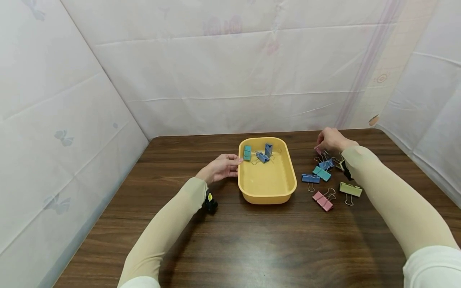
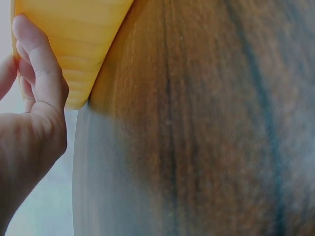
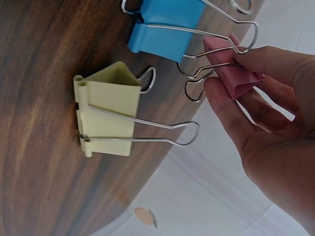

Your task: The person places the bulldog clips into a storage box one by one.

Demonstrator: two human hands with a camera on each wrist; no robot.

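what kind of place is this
Probably a staged recording booth: white sheets wall in a dark wooden table holding only a yellow tray and coloured binder clips.

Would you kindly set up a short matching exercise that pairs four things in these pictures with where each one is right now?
Things:
1. pink clip
2. teal clip
3. yellow tray
4. green clip

Places:
A. on the table, right of the tray
B. pinched in the right hand
C. inside the tray, by its left wall
D. touched at its left rim by the left hand

Pairs: 1-B, 2-C, 3-D, 4-A
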